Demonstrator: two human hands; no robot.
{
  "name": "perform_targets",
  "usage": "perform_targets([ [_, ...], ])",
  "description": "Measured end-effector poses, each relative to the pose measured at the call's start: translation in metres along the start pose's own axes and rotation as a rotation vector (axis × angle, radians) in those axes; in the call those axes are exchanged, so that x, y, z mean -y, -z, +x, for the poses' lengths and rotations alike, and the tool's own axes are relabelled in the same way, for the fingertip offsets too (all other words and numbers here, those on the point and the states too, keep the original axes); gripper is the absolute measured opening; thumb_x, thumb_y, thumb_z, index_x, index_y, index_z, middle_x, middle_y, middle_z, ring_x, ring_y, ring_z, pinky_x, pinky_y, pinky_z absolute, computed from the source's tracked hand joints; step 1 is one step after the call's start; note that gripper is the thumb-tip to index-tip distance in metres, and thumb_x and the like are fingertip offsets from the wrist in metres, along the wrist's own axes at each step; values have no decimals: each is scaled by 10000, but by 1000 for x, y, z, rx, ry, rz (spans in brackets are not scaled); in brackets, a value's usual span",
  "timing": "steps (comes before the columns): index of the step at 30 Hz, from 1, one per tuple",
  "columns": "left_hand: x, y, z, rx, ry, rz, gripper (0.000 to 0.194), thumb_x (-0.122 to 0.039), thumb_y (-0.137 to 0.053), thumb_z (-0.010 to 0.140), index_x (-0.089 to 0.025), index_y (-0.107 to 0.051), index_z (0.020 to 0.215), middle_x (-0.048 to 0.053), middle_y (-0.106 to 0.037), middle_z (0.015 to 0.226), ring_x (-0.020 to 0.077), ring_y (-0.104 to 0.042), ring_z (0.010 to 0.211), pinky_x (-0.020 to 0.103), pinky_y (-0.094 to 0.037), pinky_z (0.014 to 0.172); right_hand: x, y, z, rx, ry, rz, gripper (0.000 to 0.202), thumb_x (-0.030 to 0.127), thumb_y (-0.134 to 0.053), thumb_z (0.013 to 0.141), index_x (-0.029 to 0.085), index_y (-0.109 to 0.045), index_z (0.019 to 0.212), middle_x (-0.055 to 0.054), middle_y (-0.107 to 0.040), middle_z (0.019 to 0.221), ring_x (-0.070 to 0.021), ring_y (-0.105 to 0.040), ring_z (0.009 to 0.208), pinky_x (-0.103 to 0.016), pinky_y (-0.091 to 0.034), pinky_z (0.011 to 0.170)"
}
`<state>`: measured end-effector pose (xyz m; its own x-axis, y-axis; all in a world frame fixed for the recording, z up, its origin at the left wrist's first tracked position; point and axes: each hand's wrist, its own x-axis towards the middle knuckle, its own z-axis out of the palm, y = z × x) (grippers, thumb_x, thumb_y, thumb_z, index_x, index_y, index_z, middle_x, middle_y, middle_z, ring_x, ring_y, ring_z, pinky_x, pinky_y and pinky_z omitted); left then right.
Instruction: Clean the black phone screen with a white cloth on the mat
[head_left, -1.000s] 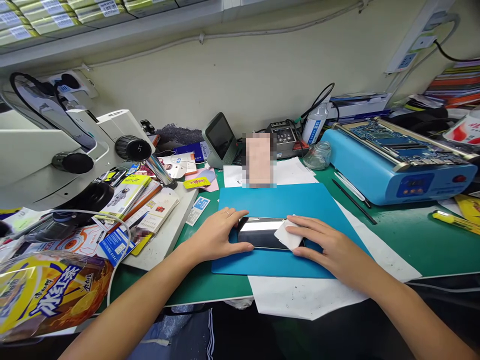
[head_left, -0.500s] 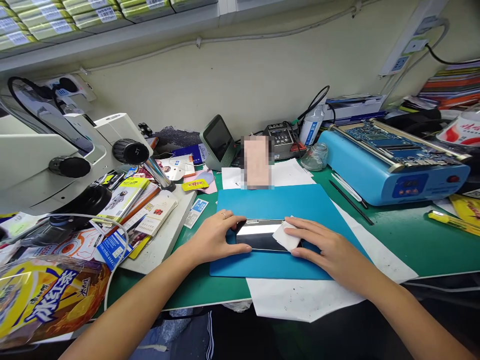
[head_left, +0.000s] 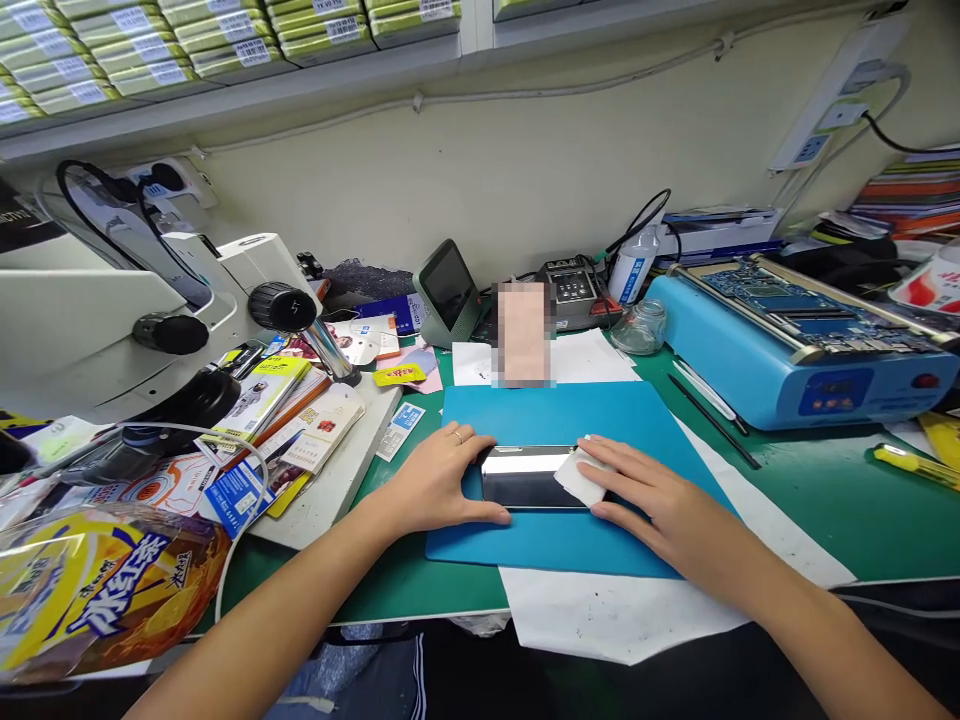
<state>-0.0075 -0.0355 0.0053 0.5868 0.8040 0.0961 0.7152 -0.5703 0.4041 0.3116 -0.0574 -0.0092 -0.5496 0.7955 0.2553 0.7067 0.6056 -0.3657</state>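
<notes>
A flat dark device with a glossy face (head_left: 525, 490) was laid on the blue mat (head_left: 540, 545), with its long sides set roughly left to right. Its left end was grasped by the left hand (head_left: 442, 480), the thumb being placed at the near edge and the fingers at the far edge. A folded white wipe (head_left: 579, 478) was held in the right hand (head_left: 652, 490) and pressed onto the device's right end, which was partly covered by it; the thumb and fingers were spread around that end. Sheets of white paper (head_left: 622, 610) were partly covered by the mat on the green desk (head_left: 817, 520). Behind the mat, a pinkish upright rectangle (head_left: 523, 335) was obscured by pixelation, so that what it was could not be told. To the right, a black stick-like tool (head_left: 712, 420) was laid beside a light blue machine (head_left: 795, 375), by which a circuit board (head_left: 757, 285) was carried on top. A glass jar (head_left: 641, 328) was set near the machine's left side. On the left, a microscope (head_left: 90, 320) was positioned over piled cards and booklets (head_left: 259, 400), and a drink bottle (head_left: 112, 590) was seen nearer the camera.
</notes>
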Motion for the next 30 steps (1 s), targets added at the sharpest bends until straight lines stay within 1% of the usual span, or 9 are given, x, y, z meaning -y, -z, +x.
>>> perform_targets([
  [3,0,1,0,-8,46,-23,787,-761,-755,690,-187,-583,1199,75,-627,1009,287,-599,949,403,-489,821,10,-6,-6,-96,55,-64,439,427,-550,993,274,-622,1399,-51,-571,1485,-336,-473,1410,-540,-496,1104],
  [7,-2,4,-2,8,82,-50,764,-767,-744,697,-176,-563,1146,75,-620,1004,277,-595,917,382,-479,758,27,-12,-9,-165,81,-95,435,394,-538,1004,220,-624,1392,-94,-654,1387,-311,-616,1279,-548,-494,1106],
  [11,-3,5,-1,2,56,-47,697,-721,-753,729,-192,-568,1142,70,-626,1017,270,-595,925,377,-470,769,48,-19,-2,-176,139,-85,365,366,-562,990,224,-691,1301,-90,-711,1305,-302,-673,1202,-539,-523,1078],
  [13,-3,4,0,-1,50,-40,672,-694,-769,735,-192,-570,1135,65,-626,1004,266,-592,925,377,-464,778,58,-23,4,-163,182,-75,349,334,-575,983,219,-694,1290,-87,-719,1293,-301,-675,1199,-529,-537,1064],
  [16,-2,2,1,-7,43,-42,649,-677,-777,741,-195,-572,1125,51,-617,963,255,-583,907,365,-457,766,67,-26,11,-155,209,-66,337,255,-532,996,212,-679,1297,-80,-726,1280,-280,-677,1197,-498,-552,1052],
  [20,-1,1,1,-18,33,-54,630,-685,-762,753,-200,-580,1111,42,-606,947,237,-568,884,348,-450,745,68,-25,17,-180,171,-46,342,191,-453,1014,206,-663,1284,-90,-730,1242,-261,-679,1178,-461,-564,1032],
  [23,-1,1,1,-17,38,-60,629,-695,-753,757,-200,-588,1109,41,-606,946,234,-562,884,347,-445,740,64,-21,17,-229,108,2,331,181,-444,1014,218,-666,1257,-107,-710,1182,-264,-673,1156,-419,-604,939],
  [26,-1,2,1,-7,41,-63,627,-693,-751,760,-200,-590,1111,47,-612,959,243,-566,899,352,-444,746,62,-16,16,-294,50,77,331,176,-448,1012,245,-665,1252,-99,-680,1094,-243,-683,1094,-355,-623,837],
  [30,0,2,1,1,30,-61,647,-693,-755,757,-189,-584,1125,58,-618,986,255,-567,920,361,-439,758,61,-11,17,-320,62,127,340,145,-448,999,262,-670,1229,-88,-672,1093,-231,-678,1092,-333,-616,826],
])
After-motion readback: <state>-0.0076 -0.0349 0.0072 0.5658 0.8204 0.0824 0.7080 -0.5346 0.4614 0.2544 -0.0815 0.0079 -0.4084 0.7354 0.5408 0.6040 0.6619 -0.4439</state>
